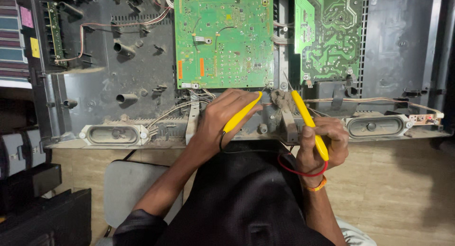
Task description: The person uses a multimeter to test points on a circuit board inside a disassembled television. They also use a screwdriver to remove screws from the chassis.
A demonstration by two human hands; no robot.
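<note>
I see the opened dark chassis (pixel 142 61) filling the top of the view, a large green circuit board (pixel 222 37) at its middle and a second green board (pixel 327 32) to the right. Two oval speakers (pixel 113 134) sit along its lower edge. My left hand (pixel 220 120) pinches a yellow probe (pixel 241 113), tip at the large board's lower edge. My right hand (pixel 320 144) is wrapped around another yellow probe (pixel 308 122), tip between the boards.

Left hand (pixel 219 125): grips yellow probe (pixel 242 112), tip at lower edge of large green circuit board (pixel 222 37). Right hand (pixel 316 144): grips second yellow probe (pixel 308 120) with red lead (pixel 296 172). Dusty grey chassis (pixel 137 70), two oval speakers (pixel 113 135).
</note>
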